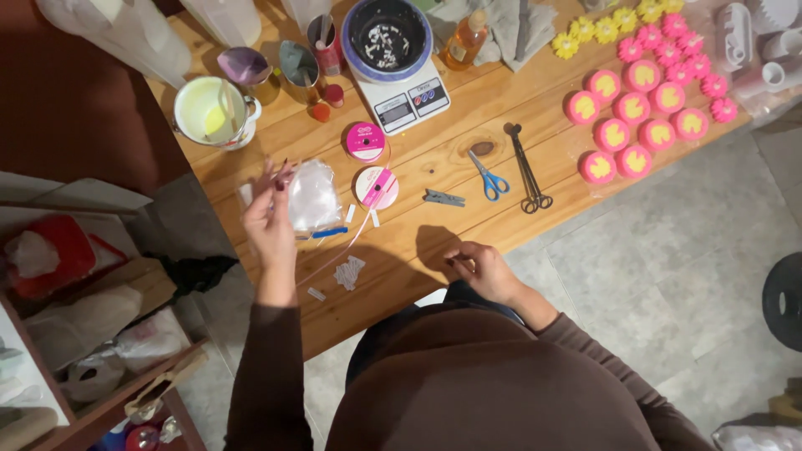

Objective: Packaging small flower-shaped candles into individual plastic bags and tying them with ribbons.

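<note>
Above the wooden desk (434, 167), the left hand (269, 219) pinches a clear plastic bag (314, 196) at its edge — the bag hangs just right of the fingers. Well apart, nearer the body, the right hand (480, 267) rests curled on the desk edge, pinching something too small to tell — a pink ribbon spool (376, 186) lies between them.

Single view only, head-worn camera, looking almost straight down from above the person's own torso, which fills the near edge. The wooden tabletop (434, 167) runs diagonally, from far left to right, so the camera is turned at an angle to its edge. Mid distance: both hands and the whole working width fit in frame. Left hand (269, 219) sits left of centre, right hand (483, 269) near centre. Floor tiles (668, 267) show on the right, a shelf (92, 334) of clutter at near left. Far edge cropped, probably wide-angle lens. No second view to share anything with.
</note>
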